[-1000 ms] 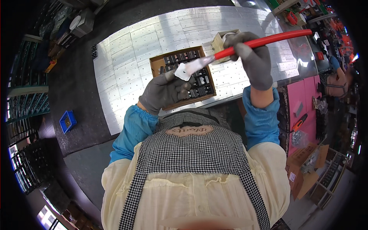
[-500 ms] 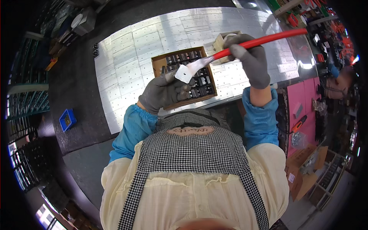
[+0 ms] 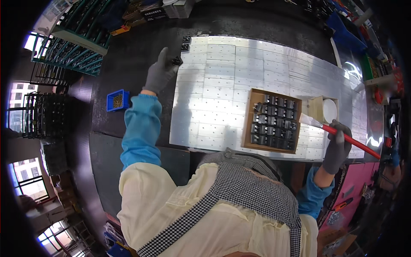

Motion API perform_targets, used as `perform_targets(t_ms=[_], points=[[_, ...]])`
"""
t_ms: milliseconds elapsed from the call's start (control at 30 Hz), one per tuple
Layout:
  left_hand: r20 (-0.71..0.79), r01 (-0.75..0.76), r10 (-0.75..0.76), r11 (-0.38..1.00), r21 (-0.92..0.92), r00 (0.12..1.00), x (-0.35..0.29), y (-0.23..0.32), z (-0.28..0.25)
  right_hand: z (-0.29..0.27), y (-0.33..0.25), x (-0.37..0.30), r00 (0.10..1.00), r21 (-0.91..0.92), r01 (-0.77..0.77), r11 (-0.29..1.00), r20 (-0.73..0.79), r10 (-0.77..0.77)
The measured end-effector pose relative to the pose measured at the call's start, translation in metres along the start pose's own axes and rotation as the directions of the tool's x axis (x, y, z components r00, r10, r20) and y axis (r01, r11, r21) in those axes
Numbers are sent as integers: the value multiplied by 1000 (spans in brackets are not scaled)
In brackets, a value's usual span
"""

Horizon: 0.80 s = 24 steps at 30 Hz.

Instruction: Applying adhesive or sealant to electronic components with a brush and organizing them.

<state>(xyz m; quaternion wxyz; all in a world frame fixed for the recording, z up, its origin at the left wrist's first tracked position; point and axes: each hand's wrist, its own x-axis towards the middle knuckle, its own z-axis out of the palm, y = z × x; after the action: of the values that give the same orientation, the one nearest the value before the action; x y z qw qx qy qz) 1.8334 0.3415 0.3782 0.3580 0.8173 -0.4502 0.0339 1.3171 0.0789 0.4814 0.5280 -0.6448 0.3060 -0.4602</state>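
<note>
My left hand (image 3: 159, 73), in a grey glove, reaches to the left edge of the pale panelled sheet. Its fingers are closed on a small black block (image 3: 176, 61), with one digit sticking out. Just beyond it, two similar black blocks (image 3: 185, 43) stand along the sheet's edge. My right hand (image 3: 337, 143), gloved too, grips a paintbrush by its red handle (image 3: 361, 146). The brush's white bristles (image 3: 309, 120) are over the right rim of a shallow cardboard tray (image 3: 274, 150), which holds rows of black blocks (image 3: 274, 122).
A white round tub (image 3: 329, 110) sits in an open box (image 3: 316, 109) right of the tray. On the dark table to the left stands a blue bin (image 3: 117, 101) of small brass-coloured parts. A green rack (image 3: 81, 38) rises at the far left; a pink surface (image 3: 355, 195) lies at right.
My left hand has moved from the tray to the sheet's left edge; the white square piece it held no longer shows. The brush has swung away to the right. The view has shifted left.
</note>
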Motion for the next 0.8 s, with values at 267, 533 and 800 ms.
perform_targets(t_ms=[267, 533, 800], points=[[466, -163, 0, 937, 309, 885, 71, -76, 31, 57, -6, -10, 996, -177, -72, 982, -66, 61], [594, -281, 44, 907, 313, 803, 98, -87, 41, 89, -13, -11, 999, -213, -36, 976, 7, 38], [591, -290, 60, 908, 303, 805, 95, -96, 48, 101, -15, -10, 998, -205, -32, 978, 38, 41]])
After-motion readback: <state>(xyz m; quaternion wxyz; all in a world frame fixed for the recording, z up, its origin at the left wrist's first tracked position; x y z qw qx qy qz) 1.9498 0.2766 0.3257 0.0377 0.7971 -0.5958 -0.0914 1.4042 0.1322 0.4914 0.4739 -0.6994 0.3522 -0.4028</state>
